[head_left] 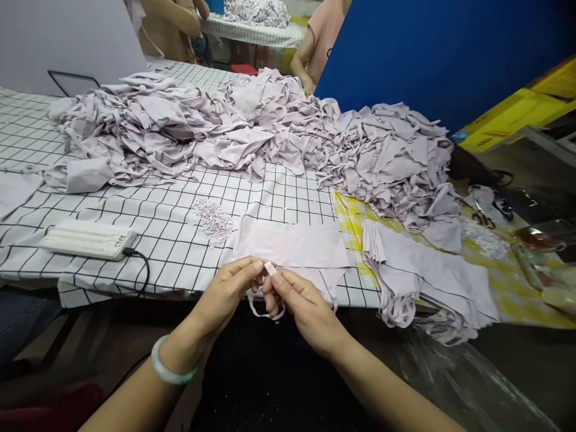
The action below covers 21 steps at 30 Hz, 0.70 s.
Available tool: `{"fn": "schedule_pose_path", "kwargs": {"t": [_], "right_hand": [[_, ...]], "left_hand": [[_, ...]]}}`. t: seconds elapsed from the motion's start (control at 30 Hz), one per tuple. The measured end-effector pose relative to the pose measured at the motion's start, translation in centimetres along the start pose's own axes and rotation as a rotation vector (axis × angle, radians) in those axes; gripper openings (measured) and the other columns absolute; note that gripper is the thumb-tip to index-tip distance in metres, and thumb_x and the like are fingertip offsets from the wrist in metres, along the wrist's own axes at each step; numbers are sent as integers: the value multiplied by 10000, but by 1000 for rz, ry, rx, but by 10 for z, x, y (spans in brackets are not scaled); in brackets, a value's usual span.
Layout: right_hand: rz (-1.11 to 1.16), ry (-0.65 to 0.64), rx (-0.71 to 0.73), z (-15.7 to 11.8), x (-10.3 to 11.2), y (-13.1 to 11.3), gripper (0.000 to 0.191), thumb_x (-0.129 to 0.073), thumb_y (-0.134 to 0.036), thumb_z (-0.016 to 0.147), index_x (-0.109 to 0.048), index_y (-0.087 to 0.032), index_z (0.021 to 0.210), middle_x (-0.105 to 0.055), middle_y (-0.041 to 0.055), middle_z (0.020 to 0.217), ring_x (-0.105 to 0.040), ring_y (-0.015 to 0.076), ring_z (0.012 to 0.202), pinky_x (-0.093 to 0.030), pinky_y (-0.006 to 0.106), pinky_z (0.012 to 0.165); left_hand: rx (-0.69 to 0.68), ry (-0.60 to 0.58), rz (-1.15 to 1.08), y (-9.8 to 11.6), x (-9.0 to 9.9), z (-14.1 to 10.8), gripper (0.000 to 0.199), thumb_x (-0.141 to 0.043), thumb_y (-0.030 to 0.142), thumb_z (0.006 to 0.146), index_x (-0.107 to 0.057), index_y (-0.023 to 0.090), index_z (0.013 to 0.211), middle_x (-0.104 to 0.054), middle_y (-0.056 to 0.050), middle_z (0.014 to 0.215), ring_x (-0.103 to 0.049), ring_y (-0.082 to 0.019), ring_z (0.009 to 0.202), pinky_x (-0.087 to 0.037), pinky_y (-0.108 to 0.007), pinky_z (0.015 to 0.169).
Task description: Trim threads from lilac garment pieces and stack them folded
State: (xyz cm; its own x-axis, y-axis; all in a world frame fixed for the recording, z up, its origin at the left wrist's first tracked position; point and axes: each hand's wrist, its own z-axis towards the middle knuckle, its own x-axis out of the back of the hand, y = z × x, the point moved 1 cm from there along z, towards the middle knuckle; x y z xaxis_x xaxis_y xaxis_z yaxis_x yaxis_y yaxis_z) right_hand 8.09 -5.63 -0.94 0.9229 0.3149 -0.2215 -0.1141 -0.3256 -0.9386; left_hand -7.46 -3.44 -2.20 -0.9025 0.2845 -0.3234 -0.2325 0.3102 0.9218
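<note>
My left hand (234,291) and my right hand (299,303) meet at the table's front edge, fingertips pinched on a narrow pale strap (270,269). A loop of this strap hangs below my fingers. Just behind my hands a flat pale pink cloth piece (292,243) lies on the checked tablecloth (180,213), with more cloth and a strap partly under it near the edge. Left of this piece is a small heap of tiny pale scraps (213,219).
A long pile of crumpled pale cloth (252,129) spans the table's back. Stacked cloth pieces (432,270) lie at the right, near scissors (483,219). A white power bank (87,239) with a cable lies left. People stand beyond the pile.
</note>
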Motion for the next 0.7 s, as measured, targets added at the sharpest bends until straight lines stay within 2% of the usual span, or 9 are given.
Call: {"fn": "schedule_pose_path", "kwargs": {"t": [0.07,0.17,0.27,0.37,0.47,0.7], "right_hand": [[-10,-12,-40,-8,-4,9,376,-500,-515,979,-593,-177,843,-568,-8,687,-512,110,632,-440,261,659],[-51,33,-74,-17,-5,18,347,-517,-520,969,-586,-190,889,-542,-20,720,-472,104,614,-409,252,610],[-122,105,-37,-23,-4,21,315,-522,-504,971,-592,-205,904,-473,-39,696,-410,102,605,-363,244,584],[-211,117,36,-29,-2,20,299,-515,-471,979,-611,-204,886,-505,-18,744,-449,121,682,-378,255,642],[-328,121,25,-32,2,22,314,-490,-461,989,-602,-203,848,-517,-10,743,-458,135,700,-369,265,650],[-353,59,-29,-33,8,33,367,-486,-459,985,-517,-210,717,-467,-23,680,-420,137,657,-328,261,611]], "left_hand": [[28,-33,-54,2,-4,-7,198,-606,347,929,-659,164,874,-611,0,641,-585,-139,618,-493,-285,642],[-10,-38,20,3,-7,-16,162,-647,310,904,-641,161,841,-629,-8,690,-600,-137,664,-499,-277,665],[-71,0,156,1,-7,-22,151,-655,306,889,-670,157,873,-642,-29,794,-606,-145,749,-507,-281,713],[-79,15,271,-5,-8,-25,181,-626,317,900,-700,162,956,-653,-45,865,-607,-151,789,-511,-289,728],[-94,-9,346,-10,-9,-25,167,-632,310,890,-701,167,943,-659,-54,907,-618,-171,856,-515,-313,781],[-23,-62,336,-9,-8,-23,155,-621,310,878,-610,168,814,-600,-15,768,-577,-142,729,-498,-280,663]]}}
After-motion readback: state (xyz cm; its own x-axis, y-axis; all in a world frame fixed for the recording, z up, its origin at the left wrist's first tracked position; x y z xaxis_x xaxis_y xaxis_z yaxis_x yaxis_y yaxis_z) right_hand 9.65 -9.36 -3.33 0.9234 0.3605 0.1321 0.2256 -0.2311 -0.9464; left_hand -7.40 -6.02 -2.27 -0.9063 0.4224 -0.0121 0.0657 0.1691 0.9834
